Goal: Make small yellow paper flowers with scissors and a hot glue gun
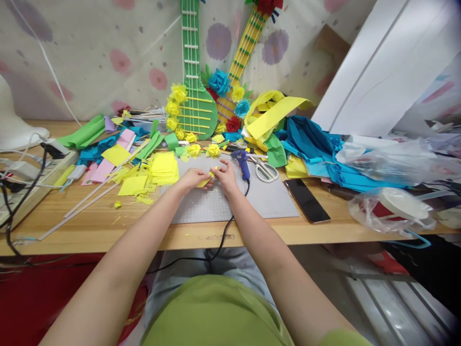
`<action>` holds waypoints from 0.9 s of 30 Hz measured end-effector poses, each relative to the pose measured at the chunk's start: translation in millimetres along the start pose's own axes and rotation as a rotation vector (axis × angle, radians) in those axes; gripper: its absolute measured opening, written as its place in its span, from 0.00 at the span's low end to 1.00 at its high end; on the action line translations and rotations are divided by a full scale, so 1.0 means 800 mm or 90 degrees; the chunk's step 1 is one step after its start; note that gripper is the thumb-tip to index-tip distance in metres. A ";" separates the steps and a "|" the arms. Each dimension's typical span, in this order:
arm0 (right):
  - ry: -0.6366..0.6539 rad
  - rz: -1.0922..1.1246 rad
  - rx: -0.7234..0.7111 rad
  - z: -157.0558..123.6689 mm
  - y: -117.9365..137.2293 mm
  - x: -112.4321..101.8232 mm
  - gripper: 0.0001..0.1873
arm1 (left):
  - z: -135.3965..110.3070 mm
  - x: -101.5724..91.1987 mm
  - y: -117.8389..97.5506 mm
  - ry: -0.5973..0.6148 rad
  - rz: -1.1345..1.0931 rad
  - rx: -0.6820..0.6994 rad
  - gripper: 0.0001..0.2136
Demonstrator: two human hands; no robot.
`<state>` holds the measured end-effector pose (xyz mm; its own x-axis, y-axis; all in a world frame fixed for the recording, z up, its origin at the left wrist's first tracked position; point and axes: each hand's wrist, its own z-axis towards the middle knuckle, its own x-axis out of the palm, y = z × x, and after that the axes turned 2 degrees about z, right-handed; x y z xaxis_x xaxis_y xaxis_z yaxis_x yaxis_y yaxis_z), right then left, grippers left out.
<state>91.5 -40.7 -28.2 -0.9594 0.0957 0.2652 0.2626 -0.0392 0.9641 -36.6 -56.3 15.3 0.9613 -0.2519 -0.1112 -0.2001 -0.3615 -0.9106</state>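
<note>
- So, left hand [192, 179] and right hand [225, 176] both pinch the yellow paper scrap [206, 182], one grip at each end.
- Scrap sits between them, over the grey mat [252, 202].

My wooden table [108, 226] carries a grey cutting mat [266, 199] in the middle, with my left hand [192, 179] and right hand [225, 175] over it. A blue glue gun [242, 161] and scissors [265, 170] lie on the mat's far edge. A dark phone [307, 200] lies just to its right. Left of the mat sit a stack of yellow paper squares [163, 168], pink sheets [108, 166], long white sticks [86, 197] and a power strip [21, 182]. Blue paper [313, 149] and a plastic bag [392, 209] crowd the right end.
</note>
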 end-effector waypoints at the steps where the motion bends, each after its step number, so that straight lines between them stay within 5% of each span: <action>1: -0.009 0.004 0.000 0.000 0.000 0.000 0.28 | -0.001 -0.001 0.000 0.006 -0.001 -0.001 0.11; 13: 0.010 -0.030 -0.013 -0.007 0.007 0.003 0.18 | 0.002 -0.017 0.002 0.052 0.022 -0.007 0.12; 24: 0.106 -0.091 -0.049 -0.007 0.000 0.005 0.29 | 0.006 -0.021 0.003 0.058 0.054 0.011 0.14; 27: 0.074 -0.084 -0.063 -0.004 -0.002 0.001 0.28 | 0.004 -0.022 0.001 0.051 0.056 0.011 0.15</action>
<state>89.8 -43.5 -29.6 -0.9917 -0.0089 0.1283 0.1284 -0.1316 0.9830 -52.9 -49.4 15.2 0.9220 -0.3527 -0.1596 -0.2791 -0.3199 -0.9054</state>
